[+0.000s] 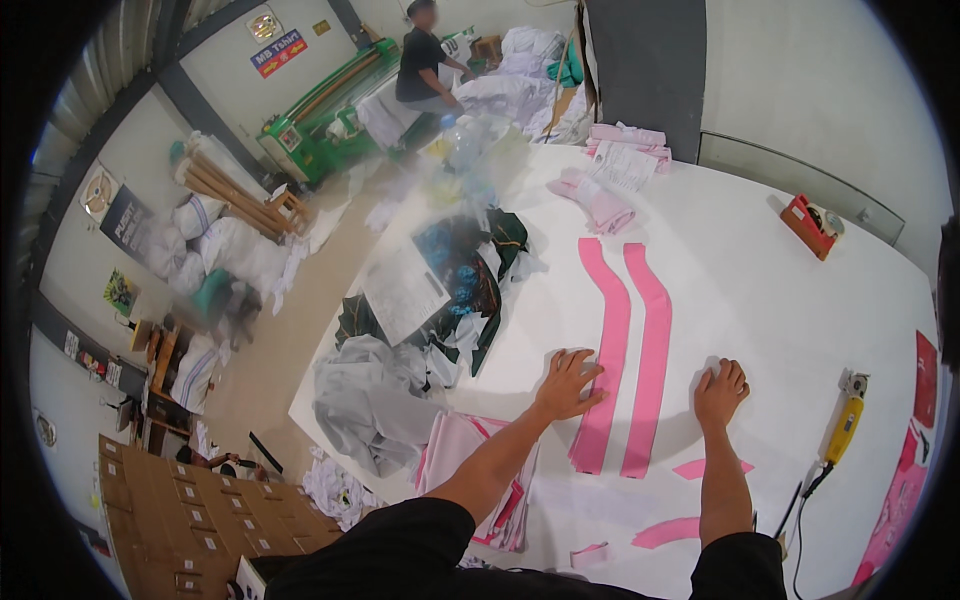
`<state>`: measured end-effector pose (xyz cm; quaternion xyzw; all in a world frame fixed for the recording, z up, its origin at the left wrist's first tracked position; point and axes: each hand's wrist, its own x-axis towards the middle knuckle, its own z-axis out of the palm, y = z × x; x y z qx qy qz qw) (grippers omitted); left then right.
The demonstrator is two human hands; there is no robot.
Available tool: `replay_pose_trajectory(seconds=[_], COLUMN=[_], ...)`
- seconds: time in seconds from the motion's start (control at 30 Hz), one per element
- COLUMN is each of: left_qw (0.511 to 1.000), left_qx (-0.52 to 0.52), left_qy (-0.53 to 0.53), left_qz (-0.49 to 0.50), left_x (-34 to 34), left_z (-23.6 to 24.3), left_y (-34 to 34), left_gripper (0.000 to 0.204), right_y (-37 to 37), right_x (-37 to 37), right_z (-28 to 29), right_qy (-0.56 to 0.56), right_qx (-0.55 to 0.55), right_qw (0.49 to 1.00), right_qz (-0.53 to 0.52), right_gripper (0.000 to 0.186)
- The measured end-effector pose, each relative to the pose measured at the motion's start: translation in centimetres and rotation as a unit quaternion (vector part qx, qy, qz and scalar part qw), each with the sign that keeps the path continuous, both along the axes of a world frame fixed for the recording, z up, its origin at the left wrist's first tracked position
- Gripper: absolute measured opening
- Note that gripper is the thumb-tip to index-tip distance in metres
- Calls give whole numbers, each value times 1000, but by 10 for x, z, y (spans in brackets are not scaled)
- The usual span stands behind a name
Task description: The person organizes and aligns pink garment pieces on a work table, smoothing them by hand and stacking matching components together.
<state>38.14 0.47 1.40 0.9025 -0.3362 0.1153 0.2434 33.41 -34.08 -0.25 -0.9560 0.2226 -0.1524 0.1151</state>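
Note:
Two long pink fabric strips (653,350) lie side by side on the white table (790,330), each curving at its far end. My left hand (570,385) rests with fingers spread at the left edge of the left pink strip (608,370), its fingertips touching the cloth. To the right of the strips, my right hand (722,392) lies on the bare tabletop, fingers loosely bent and a little apart, with nothing visible in it. Small pink offcuts (665,531) lie below, some partly covered by my right forearm.
A yellow electric cutter (846,425) with a black cord lies at the right, and a red tape dispenser (812,226) farther back. Folded pink fabric (470,455), grey cloth (365,400) and dark green pieces (508,232) crowd the left. Behind, a person (425,65) stands by a green machine.

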Motion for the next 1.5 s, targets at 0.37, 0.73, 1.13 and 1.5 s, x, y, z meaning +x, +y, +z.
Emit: replay_pose_trajectory(seconds=[0.37,0.73,1.13,1.5], left_qw=[1000,998,998,999], left_qx=[-5,58,60,38], left_qy=[-6,2,10,16], left_qz=[-8,-1,5,2], left_x=[7,3,3,4], left_z=[-20,0,2,-8], left_y=[-2,-5,-6,-1], left_gripper=[50,51,52,54], right_y=[-8,-4,-2,1], right_x=[3,-1,0,3], right_z=[-16,-1,-1,-1], right_qy=[-69,-29,-28,-9], right_qx=[-12,-2,4,6], right_qw=[998,1000,1000,1000], right_qz=[9,-1,1,-8], right_gripper=[39,41,41,40])
